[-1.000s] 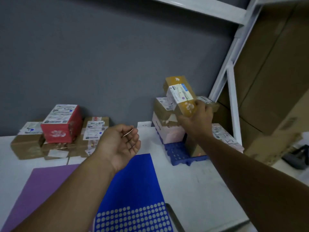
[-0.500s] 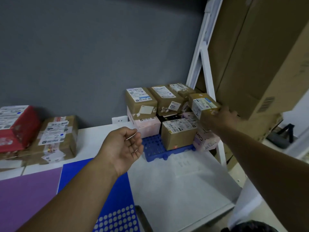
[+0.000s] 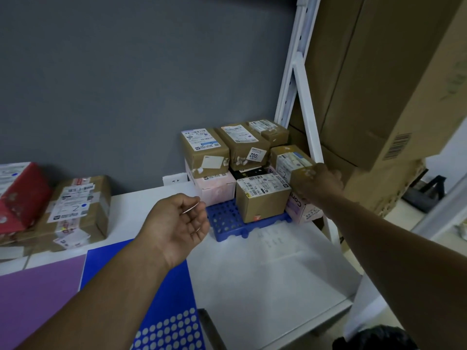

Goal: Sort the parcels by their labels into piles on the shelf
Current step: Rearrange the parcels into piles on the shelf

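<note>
One parcel (image 3: 290,157) sits at the right edge of the pile (image 3: 242,145) on the blue pallet (image 3: 225,218), its long axis running away from us toward the wall (image 3: 126,84). Our right hand (image 3: 317,181) grips its near end; our left hand (image 3: 177,221), loosely curled and empty, hangs well apart to the left.

1. The parcel (image 3: 290,163) is matt brown cardboard, and its label (image 3: 296,157) is smooth white paper.
2. The pallet (image 3: 225,219) is blue moulded plastic, faintly glossy.
3. The shelf (image 3: 265,274) is smooth and matt white.
4. The upright (image 3: 290,72) looks like white painted metal.
5. The red box (image 3: 22,195) is glossy card.
6. The purple sheet (image 3: 38,299) is smooth and matt.
</note>
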